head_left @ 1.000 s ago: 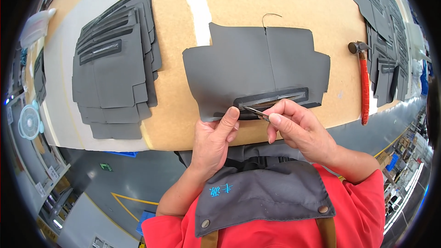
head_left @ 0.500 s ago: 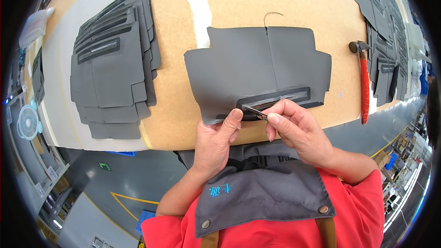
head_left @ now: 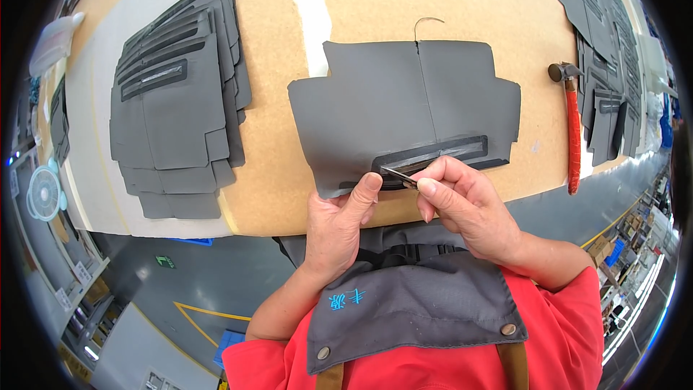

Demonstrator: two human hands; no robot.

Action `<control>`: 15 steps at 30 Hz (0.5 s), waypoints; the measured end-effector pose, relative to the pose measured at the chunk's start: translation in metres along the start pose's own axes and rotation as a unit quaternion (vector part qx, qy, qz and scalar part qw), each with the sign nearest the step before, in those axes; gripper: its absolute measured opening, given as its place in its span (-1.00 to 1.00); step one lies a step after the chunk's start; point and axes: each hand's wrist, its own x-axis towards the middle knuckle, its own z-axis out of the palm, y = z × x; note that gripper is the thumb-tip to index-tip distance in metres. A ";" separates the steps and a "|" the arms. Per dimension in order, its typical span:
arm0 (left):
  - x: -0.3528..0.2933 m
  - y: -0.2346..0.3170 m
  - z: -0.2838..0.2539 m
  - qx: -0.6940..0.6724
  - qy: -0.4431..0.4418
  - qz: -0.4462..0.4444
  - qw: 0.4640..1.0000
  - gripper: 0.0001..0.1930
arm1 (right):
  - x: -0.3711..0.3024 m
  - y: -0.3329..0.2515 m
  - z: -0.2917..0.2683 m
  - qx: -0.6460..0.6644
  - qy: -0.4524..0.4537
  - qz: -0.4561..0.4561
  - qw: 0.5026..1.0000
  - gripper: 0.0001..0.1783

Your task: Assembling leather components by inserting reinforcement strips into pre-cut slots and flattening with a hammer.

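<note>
A dark grey flat panel point(head_left: 382, 101) with notched corners and a centre seam lies in front of me, its near edge lifted slightly. Along that edge runs a black-bordered slot point(head_left: 469, 149). My left hand point(head_left: 339, 224) pinches the panel's near-left edge, thumb on top and fingers underneath. Closed in my right hand point(head_left: 465, 206) is a slim pointed metal tool point(head_left: 401, 176), tweezers-like, its exact kind partly hidden by the fingers. The tool's tip points left into the slot's left end, close to my left thumb. A loose thread point(head_left: 427, 19) sticks out at the panel's far edge.
Similar grey panels are stacked point(head_left: 180, 130) at left, with more panels point(head_left: 610, 65) at far right. A hammer point(head_left: 573, 130) with a red handle lies right of my panel. At the far left stands a small light-blue fan point(head_left: 46, 193). The table's near edge point(head_left: 267, 234) borders my apron.
Almost nothing differs. The panel and the pointed tool have shifted very slightly; both hands keep their grip in the same place.
</note>
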 end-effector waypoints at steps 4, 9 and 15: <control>-0.001 -0.001 0.000 0.005 0.003 0.002 1.000 -0.84 | 0.000 0.001 -0.001 0.010 0.001 0.003 1.000 -0.79; 0.010 0.023 -0.001 0.089 0.040 -0.016 0.995 -0.79 | -0.009 -0.004 -0.016 -0.070 0.018 -0.073 0.995 -0.78; 0.121 0.148 0.021 0.569 -0.115 0.051 0.812 -0.63 | 0.028 0.004 -0.083 -0.301 0.105 -0.224 0.921 -0.85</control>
